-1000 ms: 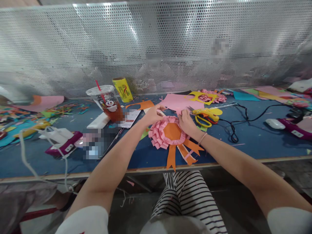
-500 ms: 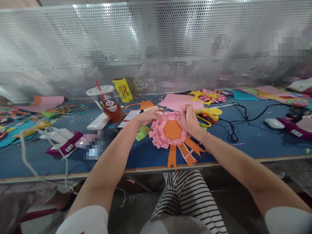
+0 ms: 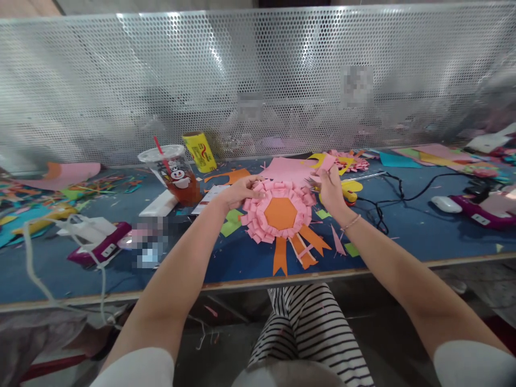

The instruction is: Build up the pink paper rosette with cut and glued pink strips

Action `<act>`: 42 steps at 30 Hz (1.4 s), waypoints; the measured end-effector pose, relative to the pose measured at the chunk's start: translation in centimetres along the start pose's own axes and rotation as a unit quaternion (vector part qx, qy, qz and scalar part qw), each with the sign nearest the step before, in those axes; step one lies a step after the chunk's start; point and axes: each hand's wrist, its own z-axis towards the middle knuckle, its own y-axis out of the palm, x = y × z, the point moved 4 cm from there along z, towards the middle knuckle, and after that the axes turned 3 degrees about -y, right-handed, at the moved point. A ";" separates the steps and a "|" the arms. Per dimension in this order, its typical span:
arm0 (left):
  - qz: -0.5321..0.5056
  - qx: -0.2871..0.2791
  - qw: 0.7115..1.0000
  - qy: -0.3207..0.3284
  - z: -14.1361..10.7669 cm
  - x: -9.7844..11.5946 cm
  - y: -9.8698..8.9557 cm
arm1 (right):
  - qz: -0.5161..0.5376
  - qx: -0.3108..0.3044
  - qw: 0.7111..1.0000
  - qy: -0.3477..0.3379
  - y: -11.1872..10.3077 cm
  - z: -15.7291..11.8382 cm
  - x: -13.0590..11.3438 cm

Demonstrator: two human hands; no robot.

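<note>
A pink paper rosette (image 3: 262, 217) with an orange hexagon centre (image 3: 281, 213) and orange ribbon tails (image 3: 280, 257) lies near the table's front edge. My left hand (image 3: 242, 192) grips its upper left rim, thumb and fingers on the pink loops. Just beyond the rosette's upper right, my right hand (image 3: 331, 188) is closed with its fingertips on the corner of a pink paper sheet (image 3: 284, 167). Yellow-handled scissors (image 3: 351, 187) lie partly hidden behind that hand. Green paper scraps (image 3: 231, 223) are left of the rosette.
A cup of drink (image 3: 177, 174) and a yellow tube (image 3: 200, 153) stand at back left. Purple power strips (image 3: 100, 244) with cables lie on both sides. A perforated metal screen (image 3: 282, 80) closes the back. Another pink rosette (image 3: 357, 163) lies behind the scissors.
My right hand has left the rosette's rim and moved right and slightly up to the pink sheet. Scraps right of the rosette are now uncovered. My left hand stays on the rosette.
</note>
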 end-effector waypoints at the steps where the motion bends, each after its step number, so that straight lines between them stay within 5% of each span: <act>1: -0.010 0.006 1.000 -0.001 -0.1 0.1 -0.2 | 0.046 0.003 0.999 0.028 -0.1 0.3 0.4; 9: -0.022 0.004 1.000 0.000 -0.3 0.1 -1.5 | 0.184 -0.009 0.975 0.126 0.3 0.4 0.6; 21: -0.162 -0.042 0.985 0.030 0.0 -0.6 -3.3 | 0.166 -0.088 0.961 0.205 1.0 -0.1 1.6; 28: -0.168 -0.022 0.984 0.048 0.4 -1.2 -3.9 | 0.143 -0.153 0.960 0.188 1.6 -0.7 1.2; 42: -0.071 -0.052 0.994 0.062 -0.5 0.6 -2.3 | 0.133 -0.166 0.954 0.209 2.3 -1.2 2.2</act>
